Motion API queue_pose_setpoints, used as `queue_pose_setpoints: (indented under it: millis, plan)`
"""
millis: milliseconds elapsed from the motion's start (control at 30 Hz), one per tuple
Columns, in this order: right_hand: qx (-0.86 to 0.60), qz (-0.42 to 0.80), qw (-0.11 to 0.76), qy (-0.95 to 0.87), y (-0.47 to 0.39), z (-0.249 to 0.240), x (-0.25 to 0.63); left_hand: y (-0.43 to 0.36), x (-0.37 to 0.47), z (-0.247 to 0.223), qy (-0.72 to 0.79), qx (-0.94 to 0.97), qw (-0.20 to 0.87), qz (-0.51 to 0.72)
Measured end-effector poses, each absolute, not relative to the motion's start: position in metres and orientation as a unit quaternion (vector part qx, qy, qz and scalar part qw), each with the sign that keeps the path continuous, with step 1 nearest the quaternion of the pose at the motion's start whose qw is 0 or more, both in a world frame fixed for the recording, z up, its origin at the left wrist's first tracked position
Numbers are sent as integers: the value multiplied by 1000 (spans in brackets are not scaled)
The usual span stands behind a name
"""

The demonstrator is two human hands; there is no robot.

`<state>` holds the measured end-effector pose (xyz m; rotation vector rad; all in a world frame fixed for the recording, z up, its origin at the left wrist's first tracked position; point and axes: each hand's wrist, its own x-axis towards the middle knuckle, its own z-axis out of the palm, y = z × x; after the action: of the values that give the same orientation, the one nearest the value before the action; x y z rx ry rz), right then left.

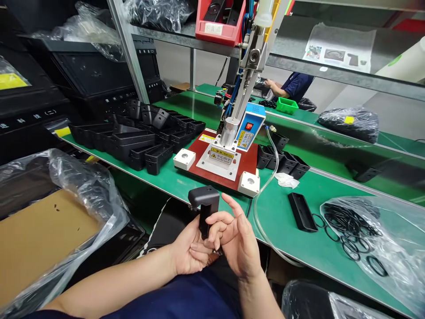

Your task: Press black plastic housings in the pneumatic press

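Note:
In the head view, my left hand (189,250) is closed around the lower part of a black L-shaped plastic housing (207,196). The housing stands roughly upright, its wide end on top, just before the bench edge. My right hand (237,239) is beside it with fingers apart, index finger raised and thumb free. Its other fingers bend toward the housing's stem and seem to touch it. Where the fingertips of both hands meet, the housing's lower end is hidden. Beyond the hands stands a press (229,137) on a red-brown base with two white button boxes.
Many black housings (133,137) are piled left on the green bench (282,217); several more (283,161) stand right of the press. A black tray-like part (302,212) lies near black rubber rings (352,243) and a clear bag. A clear hose (262,221) crosses the bench. Another person (294,86) works behind.

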<state>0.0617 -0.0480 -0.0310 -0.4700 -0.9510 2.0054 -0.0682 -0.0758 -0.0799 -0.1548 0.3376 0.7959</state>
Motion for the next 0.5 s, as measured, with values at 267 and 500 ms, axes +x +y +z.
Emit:
queue_pose_setpoints:
  millis: [267,500]
  plan:
    - [-215,777,453,-381,-47,-40,63,-78,-71,-73,232,-96,880,404]
    - [-243,761,474,-371,-45,-46,63,-78,-74,-59,302,-80,832,458]
